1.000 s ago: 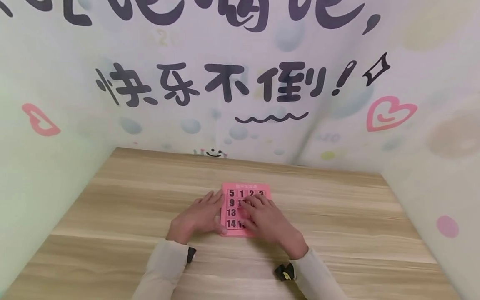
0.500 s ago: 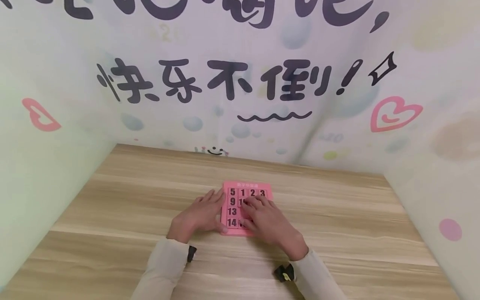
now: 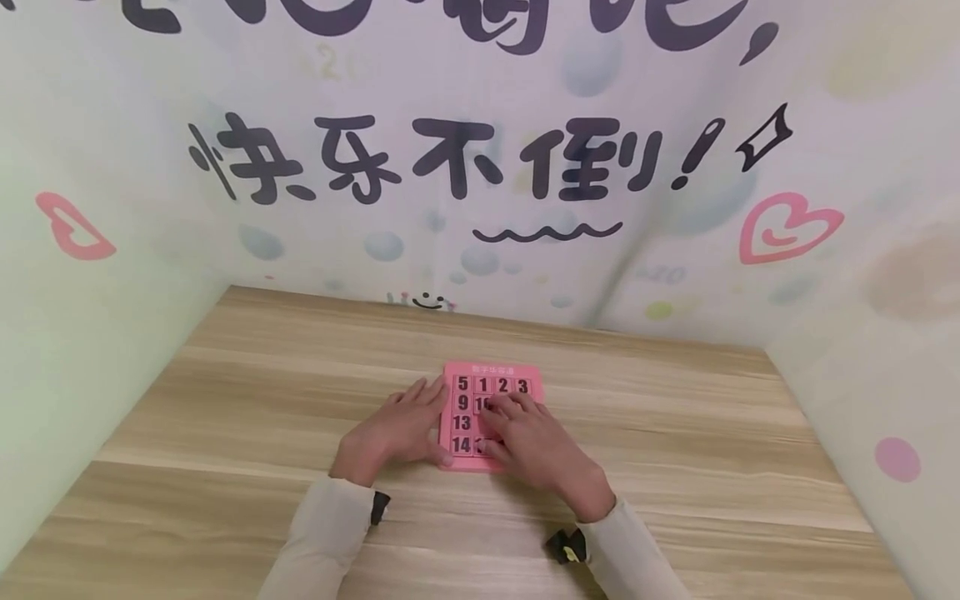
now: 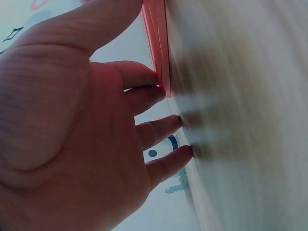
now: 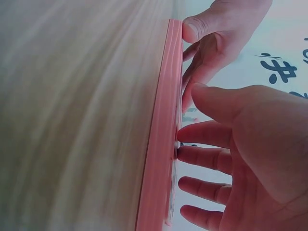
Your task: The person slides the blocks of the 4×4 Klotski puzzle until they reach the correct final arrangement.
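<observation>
A pink number sliding puzzle (image 3: 446, 433) lies flat on the wooden table. Its tiles show 5, 1, 2, 3 along the top row, with 9, 13 and 14 down the left side. My left hand (image 3: 401, 425) lies along its left edge, thumb at the near corner, fingers fairly straight against the side. Over the right part is my right hand (image 3: 536, 442), its fingertips touching the tiles near the 10 and hiding several of them. A bare pink patch shows beside the 13. In the right wrist view, the right fingers (image 5: 204, 159) reach straight to the puzzle's face.
The wooden table (image 3: 675, 442) extends around the puzzle on every side. A white printed wall (image 3: 337, 258) with dark lettering and pink hearts rises behind it, with side walls left and right. Dark bands sit at both pale sleeves (image 3: 322, 525).
The right fingertips have shifted slightly, so the 3 and more of the 10 now show. My left hand stays along the puzzle's edge; the head view has tilted a little.
</observation>
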`<state>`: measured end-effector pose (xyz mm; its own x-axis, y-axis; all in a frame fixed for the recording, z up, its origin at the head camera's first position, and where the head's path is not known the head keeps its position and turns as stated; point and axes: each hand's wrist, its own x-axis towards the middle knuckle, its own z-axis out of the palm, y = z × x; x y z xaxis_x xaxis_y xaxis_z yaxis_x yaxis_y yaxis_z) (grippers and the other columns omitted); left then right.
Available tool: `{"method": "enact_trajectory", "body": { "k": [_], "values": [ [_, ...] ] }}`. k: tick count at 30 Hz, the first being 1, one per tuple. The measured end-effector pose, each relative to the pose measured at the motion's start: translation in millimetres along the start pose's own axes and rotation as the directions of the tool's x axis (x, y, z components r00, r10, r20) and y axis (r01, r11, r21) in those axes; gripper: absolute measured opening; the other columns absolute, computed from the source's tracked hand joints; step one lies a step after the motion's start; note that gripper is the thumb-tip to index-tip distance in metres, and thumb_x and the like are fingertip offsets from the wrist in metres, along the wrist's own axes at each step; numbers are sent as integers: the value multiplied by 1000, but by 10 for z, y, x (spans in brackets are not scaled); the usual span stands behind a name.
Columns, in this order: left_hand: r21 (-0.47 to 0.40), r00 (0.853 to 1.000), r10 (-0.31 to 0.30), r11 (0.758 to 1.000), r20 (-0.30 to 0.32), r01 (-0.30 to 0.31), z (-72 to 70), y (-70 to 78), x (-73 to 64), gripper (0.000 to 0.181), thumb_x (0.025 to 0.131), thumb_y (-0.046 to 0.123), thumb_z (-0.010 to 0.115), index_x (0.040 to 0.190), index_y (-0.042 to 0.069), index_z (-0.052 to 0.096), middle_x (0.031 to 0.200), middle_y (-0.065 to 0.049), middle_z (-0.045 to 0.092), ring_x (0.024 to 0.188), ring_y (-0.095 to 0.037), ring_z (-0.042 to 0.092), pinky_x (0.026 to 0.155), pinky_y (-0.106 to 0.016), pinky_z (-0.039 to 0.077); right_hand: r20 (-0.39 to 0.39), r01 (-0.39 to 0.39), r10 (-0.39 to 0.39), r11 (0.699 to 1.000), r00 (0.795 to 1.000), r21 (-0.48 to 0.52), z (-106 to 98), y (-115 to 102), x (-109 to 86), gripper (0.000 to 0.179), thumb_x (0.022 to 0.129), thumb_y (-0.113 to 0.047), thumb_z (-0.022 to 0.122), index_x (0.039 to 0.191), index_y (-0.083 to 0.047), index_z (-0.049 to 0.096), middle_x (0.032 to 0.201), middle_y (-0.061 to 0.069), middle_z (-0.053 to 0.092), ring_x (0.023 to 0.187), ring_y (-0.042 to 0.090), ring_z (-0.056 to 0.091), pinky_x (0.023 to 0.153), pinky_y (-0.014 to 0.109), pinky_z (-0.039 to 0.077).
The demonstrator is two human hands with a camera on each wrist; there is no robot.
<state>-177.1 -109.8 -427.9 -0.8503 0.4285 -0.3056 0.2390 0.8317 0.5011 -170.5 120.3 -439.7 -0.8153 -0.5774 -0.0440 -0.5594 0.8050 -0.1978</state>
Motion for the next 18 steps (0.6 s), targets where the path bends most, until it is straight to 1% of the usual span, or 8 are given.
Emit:
{"method": "enact_trajectory", "body": {
  "k": [5,12,18],
  "values": [
    [3,1000,6,1000,-6,-6,6,-12,8,105,88,38,83,165,-1,24,176,-17,13,163,-41,8,132,-59,15,-4,6,-6,1000,1000,-4,12,12,10,46,105,-38,63,145,-14,64,158,9,52,146,36,46,123,60,38],
    [-5,1000,-7,1000,7,7,24,-13,26,104,90,38,82,165,0,22,176,-15,11,164,-40,6,132,-58,13,2,2,-2,1000,1000,-12,28,26,13,53,106,-39,60,154,-18,55,161,9,49,150,37,42,124,63,34],
    [17,1000,-1,1000,4,1,23,-22,36,105,90,39,82,166,1,21,177,-15,10,164,-40,6,132,-58,13,20,-11,11,1000,1000,-13,32,20,16,48,108,-39,56,152,-20,57,165,7,45,155,39,36,125,64,30]
  ]
}}
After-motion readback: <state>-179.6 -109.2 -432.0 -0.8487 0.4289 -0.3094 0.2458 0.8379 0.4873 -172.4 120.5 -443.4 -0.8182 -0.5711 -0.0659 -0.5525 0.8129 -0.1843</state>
